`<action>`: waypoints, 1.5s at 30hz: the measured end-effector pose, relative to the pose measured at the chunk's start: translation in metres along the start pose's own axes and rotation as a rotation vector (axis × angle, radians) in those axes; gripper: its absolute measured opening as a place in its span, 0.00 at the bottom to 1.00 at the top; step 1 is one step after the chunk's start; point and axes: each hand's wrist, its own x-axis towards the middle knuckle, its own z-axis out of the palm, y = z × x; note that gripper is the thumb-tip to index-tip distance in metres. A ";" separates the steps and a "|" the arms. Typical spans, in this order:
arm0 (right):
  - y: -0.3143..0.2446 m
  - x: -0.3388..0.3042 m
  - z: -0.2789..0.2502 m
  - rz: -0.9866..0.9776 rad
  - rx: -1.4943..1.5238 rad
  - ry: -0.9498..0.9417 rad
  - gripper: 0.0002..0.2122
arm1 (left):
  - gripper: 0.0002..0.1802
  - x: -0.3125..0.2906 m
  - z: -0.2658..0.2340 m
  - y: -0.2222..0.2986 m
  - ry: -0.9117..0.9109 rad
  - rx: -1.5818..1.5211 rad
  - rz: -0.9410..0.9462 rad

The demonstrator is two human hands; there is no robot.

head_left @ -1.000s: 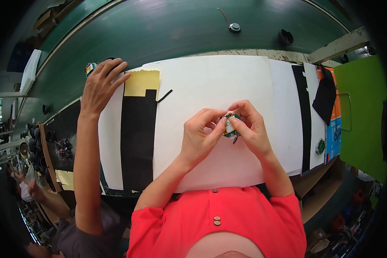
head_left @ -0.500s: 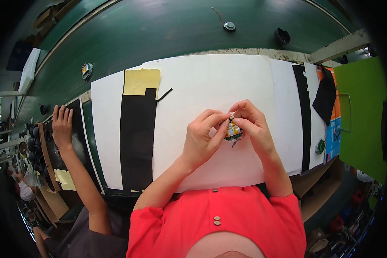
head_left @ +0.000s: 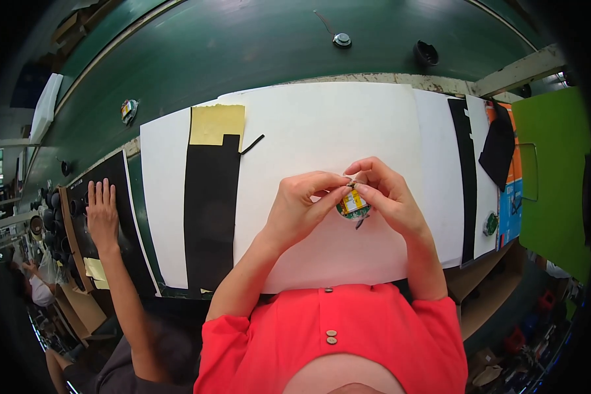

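Observation:
Between my two hands is a small round green circuit board (head_left: 352,205) with a yellow-and-white block on top, held over the white sheet (head_left: 308,138). My left hand (head_left: 301,205) pinches at its upper edge with thumb and forefinger. Close against those fingertips, my right hand (head_left: 393,198) pinches at the same edge. The fingers hide what exactly they grip there. A short dark piece (head_left: 359,224) sticks out below the board.
A co-worker's hand (head_left: 103,213) lies on a black sheet at left. Along the green belt (head_left: 243,46) are a small speaker (head_left: 342,41), a black cup (head_left: 426,54) and another board (head_left: 129,111). A black strip (head_left: 210,210) runs left of my arms; a green panel (head_left: 551,177) stands at right.
The speaker, black cup and far board have shifted slightly left. My hands stay at the board, whose yellow block shows more fully. The co-worker's hand has moved nearer and a little right.

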 end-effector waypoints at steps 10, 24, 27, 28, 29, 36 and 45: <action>0.010 -0.001 0.001 -0.039 -0.003 0.008 0.09 | 0.09 -0.001 0.003 -0.003 -0.007 0.054 0.008; 0.005 0.001 0.002 0.009 0.039 0.088 0.09 | 0.08 0.002 0.006 0.002 0.018 0.042 0.071; 0.011 0.002 0.001 -0.019 0.034 0.078 0.10 | 0.10 0.001 0.005 0.001 -0.002 -0.115 -0.052; 0.012 0.001 0.002 -0.020 0.002 0.067 0.10 | 0.10 0.001 0.005 0.000 -0.001 -0.067 -0.014; 0.013 0.001 0.002 -0.020 -0.031 0.057 0.11 | 0.10 0.000 0.004 0.000 0.000 -0.020 0.024; 0.012 0.003 0.009 -0.035 0.079 0.080 0.11 | 0.12 0.001 -0.001 0.004 -0.040 0.098 0.122; 0.008 -0.001 0.018 -0.063 0.053 0.180 0.11 | 0.15 0.000 -0.003 0.007 -0.091 -0.163 -0.037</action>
